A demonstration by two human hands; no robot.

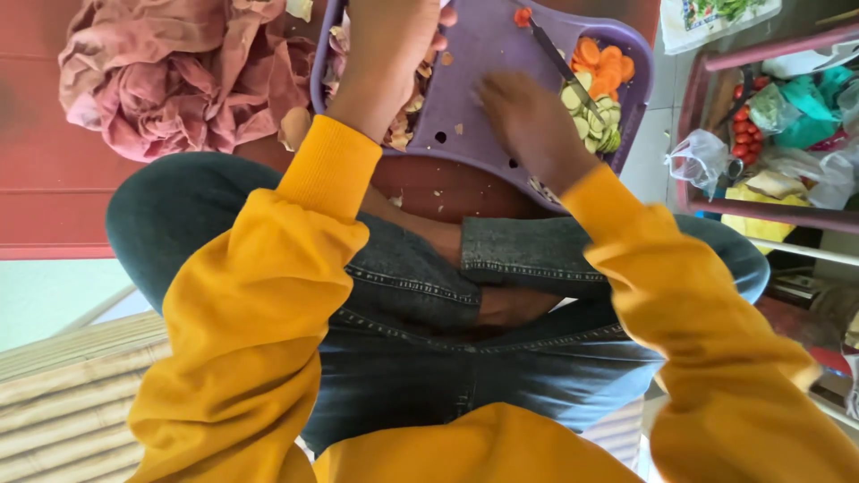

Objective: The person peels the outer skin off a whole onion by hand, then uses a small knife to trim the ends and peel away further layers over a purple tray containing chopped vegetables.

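Observation:
I sit cross-legged with a purple chopping tray in front of my knees. My right hand rests on the tray and grips a knife whose blade points away from me. Beside the blade lie orange carrot slices and pale green vegetable slices at the tray's right end. My left hand is over the tray's left part, above a heap of peelings. Its fingers are curled, and the frame's top edge cuts off whatever they may hold. A red piece lies at the tray's far edge.
A crumpled pink cloth lies on the red floor to the left. On the right stands a low pink-framed rack with plastic bags, red tomatoes and packets. A woven mat is at lower left.

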